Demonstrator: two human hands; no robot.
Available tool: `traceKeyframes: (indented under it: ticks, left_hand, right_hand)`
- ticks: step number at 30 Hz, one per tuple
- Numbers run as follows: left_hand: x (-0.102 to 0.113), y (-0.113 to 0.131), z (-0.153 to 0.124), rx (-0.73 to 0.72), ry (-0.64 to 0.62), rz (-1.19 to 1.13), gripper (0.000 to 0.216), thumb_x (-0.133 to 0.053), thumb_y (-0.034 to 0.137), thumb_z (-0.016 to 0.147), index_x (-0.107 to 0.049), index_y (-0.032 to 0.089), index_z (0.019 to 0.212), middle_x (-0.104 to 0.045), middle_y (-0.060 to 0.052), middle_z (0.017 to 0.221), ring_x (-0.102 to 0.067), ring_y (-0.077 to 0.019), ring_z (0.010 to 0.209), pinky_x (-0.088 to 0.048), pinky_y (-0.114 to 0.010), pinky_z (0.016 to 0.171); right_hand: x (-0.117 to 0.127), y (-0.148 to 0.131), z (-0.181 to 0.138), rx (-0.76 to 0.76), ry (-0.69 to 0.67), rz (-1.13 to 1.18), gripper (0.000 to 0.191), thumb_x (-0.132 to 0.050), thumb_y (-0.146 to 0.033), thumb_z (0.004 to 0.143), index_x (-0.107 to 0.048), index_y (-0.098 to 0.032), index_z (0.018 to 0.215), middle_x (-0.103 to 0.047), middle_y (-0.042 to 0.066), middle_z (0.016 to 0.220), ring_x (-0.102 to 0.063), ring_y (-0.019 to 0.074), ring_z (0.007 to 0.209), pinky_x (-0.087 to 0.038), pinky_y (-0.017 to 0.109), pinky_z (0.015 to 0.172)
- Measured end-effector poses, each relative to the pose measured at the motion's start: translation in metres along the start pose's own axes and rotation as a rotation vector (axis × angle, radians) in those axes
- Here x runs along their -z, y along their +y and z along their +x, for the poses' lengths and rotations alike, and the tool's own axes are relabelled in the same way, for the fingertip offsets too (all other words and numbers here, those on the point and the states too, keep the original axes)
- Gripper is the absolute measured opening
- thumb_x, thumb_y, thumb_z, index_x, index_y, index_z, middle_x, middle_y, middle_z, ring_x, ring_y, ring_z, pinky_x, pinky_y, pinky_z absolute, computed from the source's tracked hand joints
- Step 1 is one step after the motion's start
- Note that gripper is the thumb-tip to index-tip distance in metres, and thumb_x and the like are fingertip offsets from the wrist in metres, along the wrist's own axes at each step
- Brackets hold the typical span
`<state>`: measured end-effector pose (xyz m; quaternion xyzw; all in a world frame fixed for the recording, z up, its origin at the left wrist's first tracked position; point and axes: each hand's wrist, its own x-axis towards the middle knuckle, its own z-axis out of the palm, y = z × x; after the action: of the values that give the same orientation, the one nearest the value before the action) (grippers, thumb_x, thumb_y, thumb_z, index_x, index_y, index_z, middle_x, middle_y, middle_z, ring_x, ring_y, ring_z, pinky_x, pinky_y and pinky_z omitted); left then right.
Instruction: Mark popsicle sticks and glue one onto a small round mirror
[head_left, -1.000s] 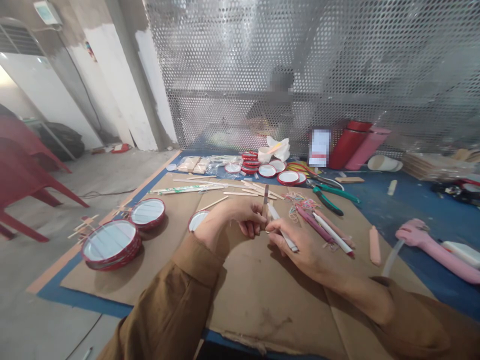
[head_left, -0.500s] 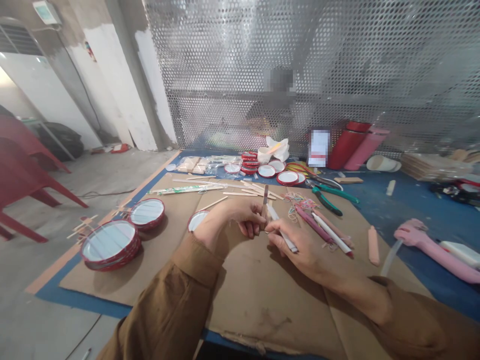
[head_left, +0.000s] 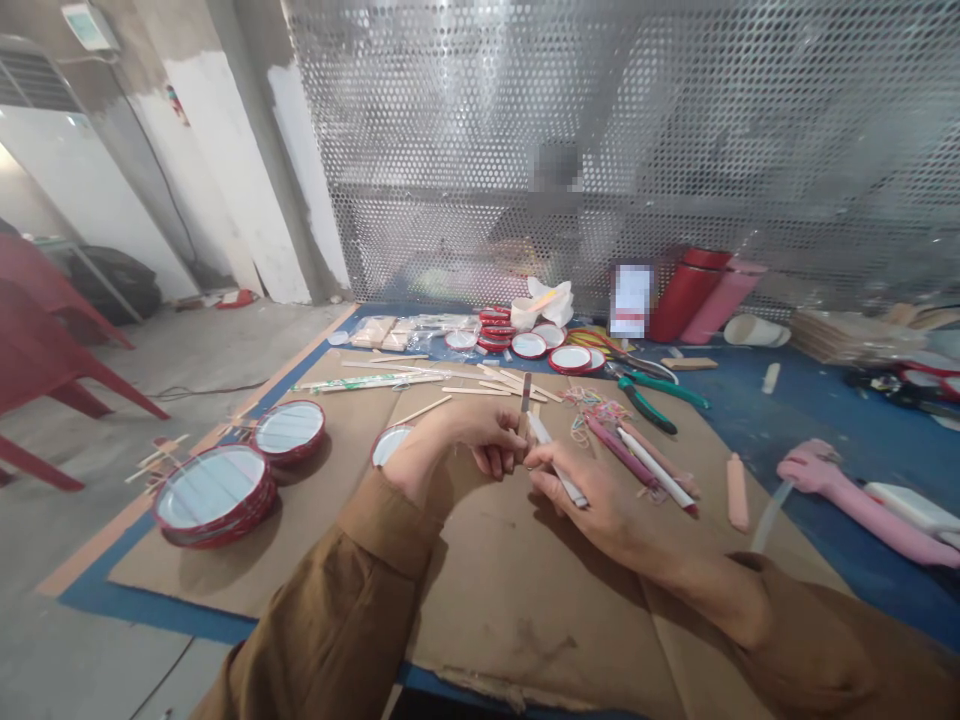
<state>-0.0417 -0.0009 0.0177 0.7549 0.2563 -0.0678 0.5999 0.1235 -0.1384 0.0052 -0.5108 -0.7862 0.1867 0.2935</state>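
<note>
My left hand point(head_left: 465, 435) is closed round a flat wooden stick point(head_left: 526, 392) that stands upright above the cardboard sheet point(head_left: 525, 590). Touching it from the right, my right hand point(head_left: 592, 492) pinches the base of the stick and also holds a white pen-like rod point(head_left: 556, 462) lying across its fingers. A white round lid with a red rim point(head_left: 388, 443) shows just behind my left wrist.
Red-rimmed round lids point(head_left: 214, 490) are stacked at left, with more lids point(head_left: 532, 343) at the back. Loose wooden sticks point(head_left: 465, 382), rubber bands point(head_left: 600, 408), green pliers point(head_left: 645, 398), pens point(head_left: 652, 465) and a pink tool point(head_left: 855, 497) lie around. A person sits behind the perforated screen point(head_left: 600, 130).
Both hands keep the same grip on the stick. The view has shifted slightly, so everything sits a little to the left.
</note>
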Motion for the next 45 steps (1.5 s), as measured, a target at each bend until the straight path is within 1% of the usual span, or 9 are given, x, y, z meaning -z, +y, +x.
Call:
traceKeyframes:
  ticks: [8, 11, 13, 15, 19, 27, 38, 42, 45]
  left_hand:
    - [-0.002, 0.003, -0.004, 0.017, 0.023, -0.027, 0.01, -0.063, 0.025, 0.081, -0.063, 0.016, 0.081, -0.064, 0.001, 0.062, -0.064, -0.0112, 0.058, -0.052, -0.022, 0.058]
    - [-0.002, 0.005, -0.005, 0.032, 0.002, -0.013, 0.009, -0.062, 0.025, 0.082, -0.063, 0.016, 0.081, -0.063, 0.001, 0.062, -0.064, -0.0108, 0.057, -0.053, -0.022, 0.059]
    - [-0.002, 0.005, -0.005, 0.038, 0.024, -0.008, 0.009, -0.061, 0.025, 0.082, -0.062, 0.016, 0.083, -0.063, 0.001, 0.062, -0.064, -0.0111, 0.057, -0.053, -0.023, 0.059]
    - [-0.002, 0.006, -0.006, 0.045, 0.05, -0.007, 0.009, -0.06, 0.025, 0.082, -0.062, 0.016, 0.085, -0.064, 0.001, 0.064, -0.064, -0.0111, 0.058, -0.053, -0.022, 0.059]
    - [-0.002, 0.008, -0.007, 0.05, 0.027, 0.033, 0.011, -0.06, 0.027, 0.083, -0.062, 0.017, 0.086, -0.065, 0.001, 0.066, -0.064, -0.0102, 0.057, -0.053, -0.022, 0.059]
    - [-0.002, 0.006, -0.006, 0.068, 0.055, 0.048, 0.011, -0.061, 0.027, 0.08, -0.064, 0.017, 0.082, -0.064, 0.001, 0.064, -0.063, -0.0107, 0.058, -0.052, -0.021, 0.058]
    - [-0.003, 0.005, -0.007, 0.051, 0.043, 0.037, 0.01, -0.059, 0.024, 0.078, -0.064, 0.017, 0.082, -0.064, 0.001, 0.063, -0.061, -0.0101, 0.055, -0.05, -0.021, 0.055]
    - [-0.002, 0.004, -0.008, 0.038, 0.045, 0.022, 0.014, -0.062, 0.03, 0.078, -0.063, 0.017, 0.082, -0.063, 0.001, 0.063, -0.062, -0.0099, 0.056, -0.05, -0.02, 0.056]
    - [-0.001, 0.004, -0.008, 0.045, 0.036, 0.032, 0.019, -0.064, 0.035, 0.078, -0.064, 0.016, 0.084, -0.064, 0.0, 0.064, -0.062, -0.0101, 0.057, -0.05, -0.02, 0.056]
  right_hand:
    - [0.001, -0.002, -0.002, -0.033, -0.012, -0.002, 0.022, -0.042, -0.035, 0.101, -0.06, -0.022, 0.103, -0.07, 0.003, 0.083, -0.058, 0.0135, 0.062, -0.046, 0.028, 0.065]
    - [0.001, -0.001, -0.001, -0.026, -0.02, 0.014, 0.02, -0.043, -0.033, 0.101, -0.06, -0.022, 0.104, -0.07, 0.003, 0.086, -0.061, 0.0143, 0.069, -0.046, 0.028, 0.068]
    - [0.002, -0.001, -0.001, -0.009, -0.021, 0.009, 0.019, -0.044, -0.032, 0.1, -0.06, -0.021, 0.103, -0.07, 0.003, 0.088, -0.063, 0.0151, 0.075, -0.047, 0.028, 0.071]
    - [0.004, -0.002, 0.0, 0.005, -0.021, 0.005, 0.018, -0.045, -0.032, 0.1, -0.059, -0.021, 0.104, -0.07, 0.003, 0.087, -0.063, 0.0152, 0.076, -0.047, 0.028, 0.074]
    - [0.007, -0.007, 0.0, -0.004, -0.046, 0.022, 0.018, -0.046, -0.031, 0.1, -0.059, -0.02, 0.104, -0.069, 0.001, 0.083, -0.063, 0.0142, 0.074, -0.047, 0.028, 0.077]
    - [0.008, -0.009, 0.0, 0.026, -0.024, 0.009, 0.015, -0.049, -0.026, 0.097, -0.06, -0.019, 0.105, -0.072, 0.007, 0.097, -0.063, 0.0168, 0.084, -0.046, 0.03, 0.078]
    - [0.01, -0.009, 0.0, -0.023, -0.073, 0.023, 0.018, -0.05, -0.03, 0.098, -0.061, -0.02, 0.109, -0.073, 0.007, 0.098, -0.064, 0.0176, 0.08, -0.045, 0.029, 0.073]
    - [0.012, -0.014, -0.001, -0.013, -0.055, 0.024, 0.018, -0.05, -0.029, 0.098, -0.061, -0.019, 0.107, -0.072, 0.008, 0.101, -0.064, 0.0181, 0.086, -0.045, 0.029, 0.078]
    - [0.014, -0.017, -0.002, 0.013, -0.025, 0.069, 0.019, -0.048, -0.029, 0.098, -0.06, -0.019, 0.109, -0.071, 0.005, 0.097, -0.062, 0.0163, 0.084, -0.046, 0.028, 0.078]
